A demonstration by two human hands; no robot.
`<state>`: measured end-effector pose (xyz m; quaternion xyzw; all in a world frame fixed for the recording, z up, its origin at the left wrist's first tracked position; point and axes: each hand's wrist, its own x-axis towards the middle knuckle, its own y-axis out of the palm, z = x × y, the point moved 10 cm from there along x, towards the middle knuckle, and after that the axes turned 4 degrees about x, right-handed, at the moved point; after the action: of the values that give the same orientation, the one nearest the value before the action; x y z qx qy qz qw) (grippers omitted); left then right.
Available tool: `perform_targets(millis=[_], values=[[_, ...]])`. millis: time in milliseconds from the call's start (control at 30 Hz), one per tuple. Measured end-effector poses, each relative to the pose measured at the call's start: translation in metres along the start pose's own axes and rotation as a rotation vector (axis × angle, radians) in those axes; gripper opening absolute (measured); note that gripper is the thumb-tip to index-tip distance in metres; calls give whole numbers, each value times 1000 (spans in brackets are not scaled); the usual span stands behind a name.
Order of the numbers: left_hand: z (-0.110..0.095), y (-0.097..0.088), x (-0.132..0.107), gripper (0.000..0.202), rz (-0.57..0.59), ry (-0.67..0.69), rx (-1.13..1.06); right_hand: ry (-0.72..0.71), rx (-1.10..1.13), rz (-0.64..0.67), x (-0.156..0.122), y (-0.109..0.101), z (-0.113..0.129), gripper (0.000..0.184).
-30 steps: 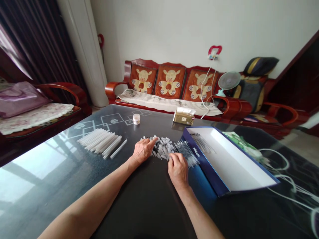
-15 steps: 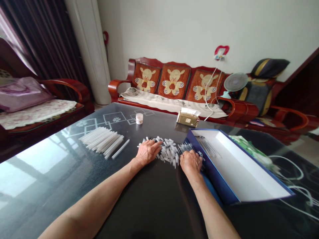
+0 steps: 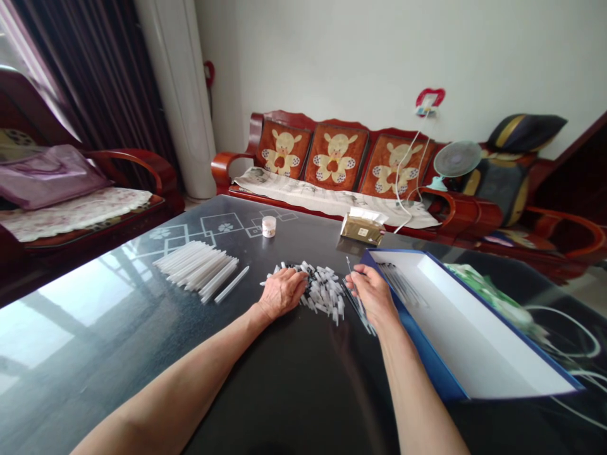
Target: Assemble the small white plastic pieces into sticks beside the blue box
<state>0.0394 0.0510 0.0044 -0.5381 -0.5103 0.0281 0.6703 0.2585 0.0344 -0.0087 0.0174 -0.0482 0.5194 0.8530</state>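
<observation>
My left hand [image 3: 281, 292] lies palm down on the dark glass table [image 3: 118, 341], its fingers curled over the left edge of a pile of small white and black pen parts [image 3: 321, 288]. My right hand [image 3: 374, 292] is closed on a bundle of thin pen refills [image 3: 359, 304], beside the near left corner of an open blue box [image 3: 441, 373] with a white inside. More refills [image 3: 401, 282] lie inside the box at its far end. A stack of white pen tubes [image 3: 196, 266] lies to the left.
A small white jar [image 3: 269, 225] and a tan packet [image 3: 363, 229] stand at the table's far side. Green and white material [image 3: 486, 292] lies behind the box. Red wooden sofas [image 3: 332, 164] with cushions, a small fan [image 3: 456, 160] and a purple bag [image 3: 45, 180] surround the table.
My right hand moved from the pile of parts to the refills beside the box and closed on a bundle of them. My left hand stayed on the pile. The view shifted slightly left.
</observation>
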Motion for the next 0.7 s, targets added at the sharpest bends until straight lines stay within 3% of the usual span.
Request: perform_targets(millis=[100,200,433,700], values=[[-1,0,0,31,-2,1,-24,121,463,158,-6,34,-6,32],[1,1,1,32,6,-16,-42,152,672,219,-15,55,-7,37],[10,1,3,29,-24,-72,-67,50,618,49,-22,57,-22,30],[5,3,1,27,-25,-37,-77,46,542,51,-26,66,-31,30]])
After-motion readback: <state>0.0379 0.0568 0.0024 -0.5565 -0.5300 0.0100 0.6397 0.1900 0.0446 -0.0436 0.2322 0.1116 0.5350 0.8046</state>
